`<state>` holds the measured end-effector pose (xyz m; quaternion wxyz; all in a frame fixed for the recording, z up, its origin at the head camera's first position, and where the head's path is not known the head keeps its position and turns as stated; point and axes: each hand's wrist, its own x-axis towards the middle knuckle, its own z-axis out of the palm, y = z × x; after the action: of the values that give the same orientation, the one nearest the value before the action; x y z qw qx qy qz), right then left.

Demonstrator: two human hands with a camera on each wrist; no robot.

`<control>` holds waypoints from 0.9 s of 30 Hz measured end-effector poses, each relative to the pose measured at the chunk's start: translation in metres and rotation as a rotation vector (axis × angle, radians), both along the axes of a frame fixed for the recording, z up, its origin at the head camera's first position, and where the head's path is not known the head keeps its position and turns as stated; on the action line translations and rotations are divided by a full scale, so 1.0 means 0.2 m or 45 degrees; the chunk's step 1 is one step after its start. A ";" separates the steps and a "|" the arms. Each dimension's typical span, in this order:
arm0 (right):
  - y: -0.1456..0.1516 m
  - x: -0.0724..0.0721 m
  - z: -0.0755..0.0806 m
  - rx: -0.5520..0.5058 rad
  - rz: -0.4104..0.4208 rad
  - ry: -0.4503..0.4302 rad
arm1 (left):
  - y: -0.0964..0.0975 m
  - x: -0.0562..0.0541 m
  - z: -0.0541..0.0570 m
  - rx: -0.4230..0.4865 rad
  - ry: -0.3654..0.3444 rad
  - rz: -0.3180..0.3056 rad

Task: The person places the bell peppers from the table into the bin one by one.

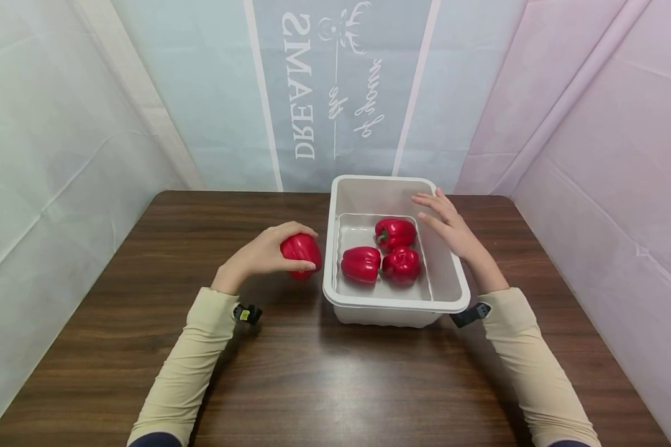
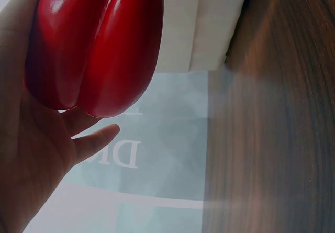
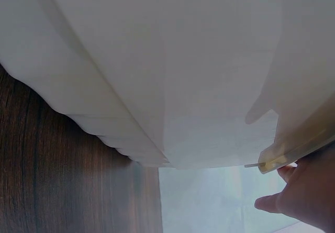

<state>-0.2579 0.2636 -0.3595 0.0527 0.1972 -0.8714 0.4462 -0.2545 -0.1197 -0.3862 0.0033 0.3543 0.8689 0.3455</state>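
My left hand point(image 1: 268, 250) grips a red bell pepper point(image 1: 302, 251) just left of the white plastic bin point(image 1: 391, 305), thumb on the near side and fingers over the far side. The left wrist view shows the pepper's glossy, grooved side up close. Inside the bin lie a pepper point(image 1: 361, 266) on its side, one at the back point(image 1: 396, 233) with its green stem showing, and a third near the middle point(image 1: 401, 267). My right hand point(image 1: 447, 226) rests at the bin's right rim with loosely spread fingers. Seen from the right wrist, the bin's outer wall point(image 3: 183, 76) fills most of the picture.
The bin stands on a dark wood-grain table point(image 1: 335, 385), toward its far edge. Behind it hangs a pale blue-grey cloth point(image 1: 201, 93) with white lettering. Light cloth walls point(image 1: 620, 186) close off both sides.
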 end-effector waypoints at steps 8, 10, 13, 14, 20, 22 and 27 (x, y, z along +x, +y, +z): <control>-0.06 0.07 0.08 -0.012 -0.001 0.001 | 0.00 0.00 0.01 0.024 0.034 0.006; -0.06 0.07 0.08 -0.017 0.004 0.001 | 0.00 0.00 0.01 0.024 0.039 0.008; -0.06 0.08 0.08 -0.017 0.005 0.003 | 0.00 0.00 0.01 0.028 0.047 0.004; -0.06 0.08 0.08 -0.015 0.004 0.001 | 0.00 0.00 0.01 0.029 0.046 0.003; -0.04 0.05 0.05 -0.007 0.002 -0.004 | 0.01 -0.01 0.02 0.037 0.046 0.003; -0.02 0.02 0.02 -0.003 -0.001 -0.001 | 0.01 -0.01 0.03 0.035 0.044 0.002; 0.02 -0.03 -0.05 0.011 -0.007 0.016 | 0.02 0.00 0.04 0.033 0.053 -0.002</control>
<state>-0.2645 0.2681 -0.3688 0.0587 0.1978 -0.8734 0.4411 -0.2551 -0.1157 -0.3786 -0.0192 0.3622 0.8640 0.3493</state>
